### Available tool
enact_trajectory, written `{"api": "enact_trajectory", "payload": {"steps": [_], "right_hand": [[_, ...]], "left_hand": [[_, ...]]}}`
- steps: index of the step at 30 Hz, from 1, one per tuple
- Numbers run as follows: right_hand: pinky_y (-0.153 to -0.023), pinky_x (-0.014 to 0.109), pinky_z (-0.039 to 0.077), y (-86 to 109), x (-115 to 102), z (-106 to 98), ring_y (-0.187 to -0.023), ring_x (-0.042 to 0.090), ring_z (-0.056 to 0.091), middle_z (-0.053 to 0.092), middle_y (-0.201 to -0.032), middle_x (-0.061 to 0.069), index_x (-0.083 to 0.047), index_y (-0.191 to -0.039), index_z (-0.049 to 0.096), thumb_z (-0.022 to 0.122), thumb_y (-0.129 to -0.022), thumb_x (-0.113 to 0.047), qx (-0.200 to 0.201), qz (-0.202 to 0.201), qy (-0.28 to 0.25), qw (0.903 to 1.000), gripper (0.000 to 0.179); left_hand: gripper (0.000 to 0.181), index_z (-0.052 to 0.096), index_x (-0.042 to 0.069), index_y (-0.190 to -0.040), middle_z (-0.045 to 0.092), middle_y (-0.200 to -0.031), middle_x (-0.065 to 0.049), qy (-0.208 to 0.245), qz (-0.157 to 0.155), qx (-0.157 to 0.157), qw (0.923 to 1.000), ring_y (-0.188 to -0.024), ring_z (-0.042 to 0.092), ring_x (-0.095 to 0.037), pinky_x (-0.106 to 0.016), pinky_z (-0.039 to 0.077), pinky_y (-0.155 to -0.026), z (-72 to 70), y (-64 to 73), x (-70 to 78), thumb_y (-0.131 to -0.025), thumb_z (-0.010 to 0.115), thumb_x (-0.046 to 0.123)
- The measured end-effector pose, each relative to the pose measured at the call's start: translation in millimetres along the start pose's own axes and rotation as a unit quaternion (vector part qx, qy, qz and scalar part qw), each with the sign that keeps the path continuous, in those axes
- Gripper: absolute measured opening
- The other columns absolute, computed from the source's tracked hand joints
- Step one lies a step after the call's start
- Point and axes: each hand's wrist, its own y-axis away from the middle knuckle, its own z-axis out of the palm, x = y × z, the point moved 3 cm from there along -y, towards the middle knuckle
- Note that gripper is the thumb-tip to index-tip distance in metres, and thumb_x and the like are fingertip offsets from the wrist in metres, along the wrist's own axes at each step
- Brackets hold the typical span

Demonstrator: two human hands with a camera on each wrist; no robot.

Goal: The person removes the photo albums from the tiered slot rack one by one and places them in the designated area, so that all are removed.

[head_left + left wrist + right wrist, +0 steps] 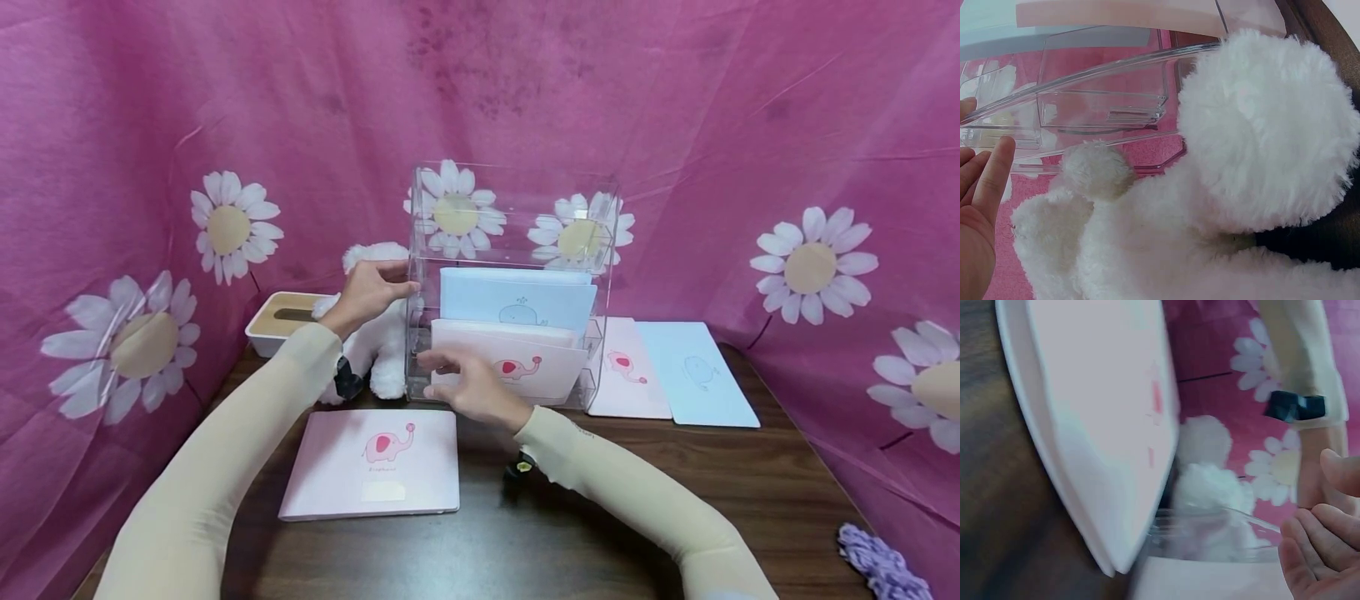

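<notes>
A clear plastic rack (517,229) stands on the table, with blue whale-print booklets (517,298) in an upper tier and pink elephant-print booklets (517,364) lower down. My left hand (369,293) grips the rack's left side edge, the thumb in front and the fingers along the side panel. Before the lower tier hovers my right hand (477,387), blurred, with loosely bent fingers and nothing in them; its palm (1325,550) shows bare in the right wrist view. A pink elephant booklet (375,467) lies flat on the table nearer to me.
A white plush toy (387,354) sits against the rack's left side, beside a tissue box (281,321) with a wooden lid. Right of the rack are another pink booklet (630,375) and a blue one (697,375). Purple braided yarn (881,558) lies at the right edge.
</notes>
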Motion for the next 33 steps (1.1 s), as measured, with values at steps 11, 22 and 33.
{"api": "enact_trajectory", "payload": {"steps": [11,22,33], "right_hand": [[-0.107,0.04,0.054,-7.9,-37.5,-59.7,-0.122,0.035,0.065,0.067,-0.133,0.018,-0.002,-0.135,0.061,0.078,-0.085,-0.001,0.048,-0.079,0.003,0.9957,0.053],[-0.115,0.045,0.047,-27.7,-52.4,-140.8,-0.129,0.032,0.061,0.062,-0.141,0.016,-0.005,-0.14,0.057,0.077,-0.086,-0.002,0.102,-0.06,-0.003,0.993,0.058],[-0.115,0.05,0.045,-30.1,-11.6,-220.4,-0.136,0.032,0.056,0.058,-0.147,0.014,-0.009,-0.146,0.053,0.077,-0.088,-0.008,0.034,0.024,0.052,0.9978,0.063]], "left_hand": [[0.049,0.066,0.005,-0.134,0.07,-0.129,-0.016,0.0,-0.003,-0.003,1.0,-0.12,0.069,-0.028,-0.039,0.055,-0.104,-1.3,0.0,-1.3,-0.088,0.079,0.017],[0.051,0.065,0.005,-0.135,0.071,-0.128,-0.017,-0.007,-0.005,-0.002,1.0,-0.121,0.068,-0.028,-0.04,0.054,-0.105,-0.8,0.5,0.3,-0.088,0.08,0.018],[0.049,0.066,0.003,-0.134,0.071,-0.128,-0.018,0.0,0.003,-0.001,1.0,-0.12,0.069,-0.029,-0.039,0.055,-0.103,-0.2,0.2,0.1,-0.088,0.079,0.015]]}}
